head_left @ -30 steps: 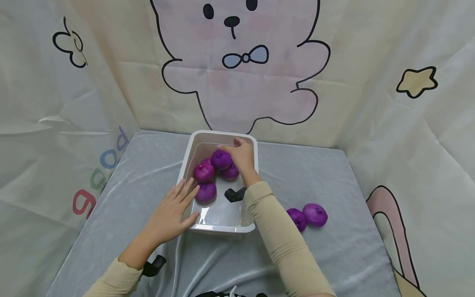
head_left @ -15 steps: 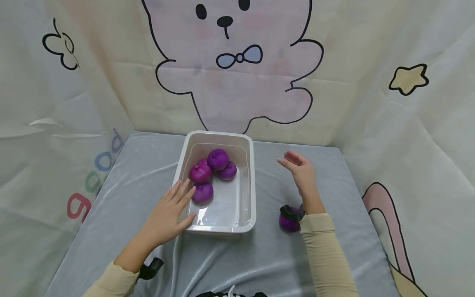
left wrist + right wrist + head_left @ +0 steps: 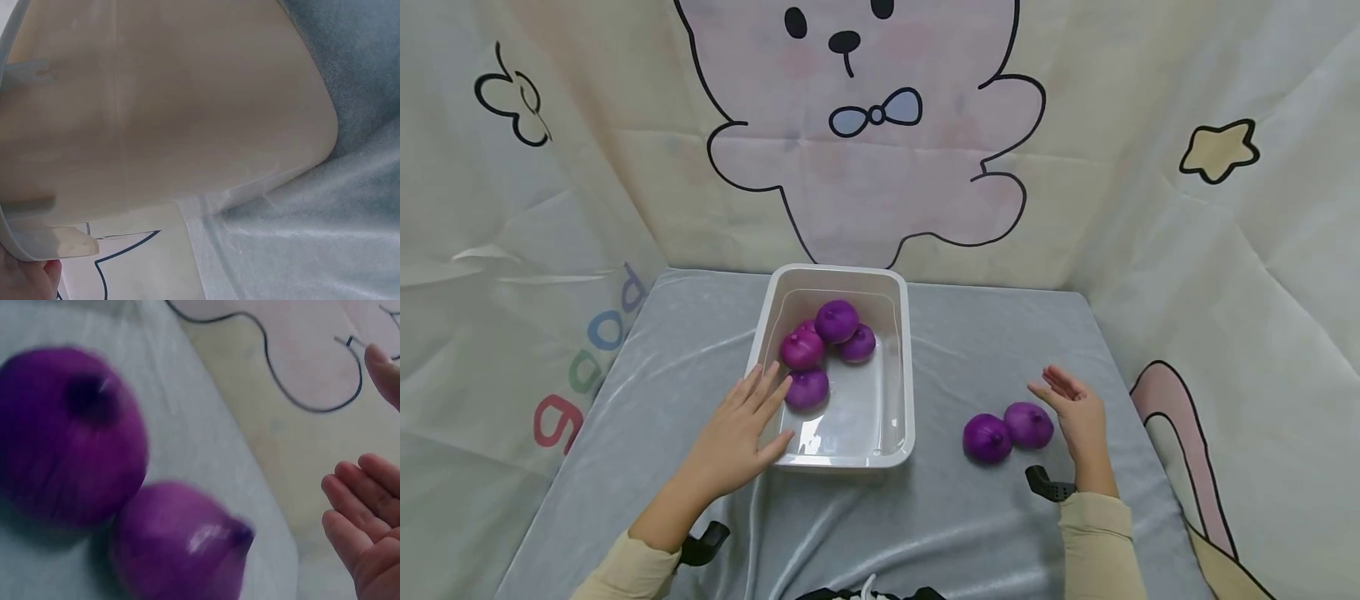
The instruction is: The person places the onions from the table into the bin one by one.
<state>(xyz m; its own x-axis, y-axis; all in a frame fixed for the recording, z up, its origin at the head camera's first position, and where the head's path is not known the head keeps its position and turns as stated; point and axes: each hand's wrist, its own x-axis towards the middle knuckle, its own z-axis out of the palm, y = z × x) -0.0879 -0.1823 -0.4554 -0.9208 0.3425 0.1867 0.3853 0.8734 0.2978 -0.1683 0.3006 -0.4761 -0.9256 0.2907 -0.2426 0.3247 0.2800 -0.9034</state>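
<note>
A white plastic bin [image 3: 859, 458] stands on the table with several purple onions [image 3: 802, 349] piled toward its back left. My left hand [image 3: 733, 437] lies with spread, straight fingers over the bin's left rim, and in the left wrist view its fingertips show right at the rim beside the bin's outer wall [image 3: 169, 112]. On the cloth to the right of the bin, two more onions sit side by side, a nearer onion [image 3: 987, 438] and a farther onion [image 3: 1029, 425]. Just right of them my right hand [image 3: 1078, 421] hovers, fingers relaxed and apart from the thumb, holding nothing.
Grey velvety cloth [image 3: 880, 533] covers the table, with folds near the front. Printed fabric walls [image 3: 880, 192] rise at the back and both sides. A black wrist mount [image 3: 1049, 484] sits on the right wrist, another mount [image 3: 704, 543] on the left.
My right hand has left the bin and moved right and toward me, to the two onions on the cloth. The left hand stays at the rim. The view has shifted slightly.
</note>
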